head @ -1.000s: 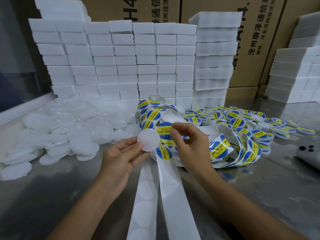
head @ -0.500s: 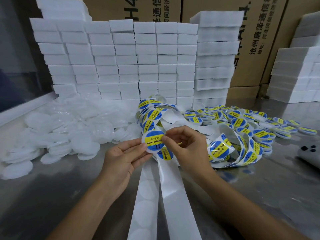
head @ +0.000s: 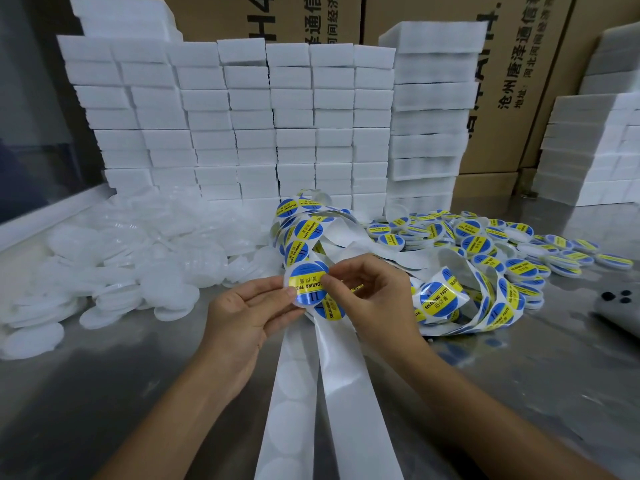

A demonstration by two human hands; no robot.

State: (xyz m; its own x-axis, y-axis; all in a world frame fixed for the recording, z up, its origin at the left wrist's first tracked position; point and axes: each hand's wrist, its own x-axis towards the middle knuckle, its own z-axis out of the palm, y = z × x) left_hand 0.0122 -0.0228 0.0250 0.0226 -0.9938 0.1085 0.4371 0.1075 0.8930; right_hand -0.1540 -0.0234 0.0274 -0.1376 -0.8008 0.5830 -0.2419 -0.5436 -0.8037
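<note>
A round white plastic lid with a blue and yellow "soldering paste" sticker (head: 306, 284) on its face is held in the middle of the view. My left hand (head: 247, 315) pinches the lid from the left by its edge. My right hand (head: 372, 296) presses its thumb and fingertips on the sticker's right side. Behind the hands a tangled strip of the same stickers (head: 446, 299) lies on the steel table. Two white bare backing strips (head: 349, 393) run from the hands toward me.
A heap of plain white lids (head: 131, 258) lies at the left. Labelled lids (head: 512, 247) are piled at the right. Stacks of white foam blocks (head: 263, 123) and cardboard boxes (head: 512, 64) stand behind. A grey device (head: 620, 310) lies at the right edge.
The lid was bare white a second ago while my right hand held a sticker by it. The sticker now covers the lid, and my right fingers press on it.
</note>
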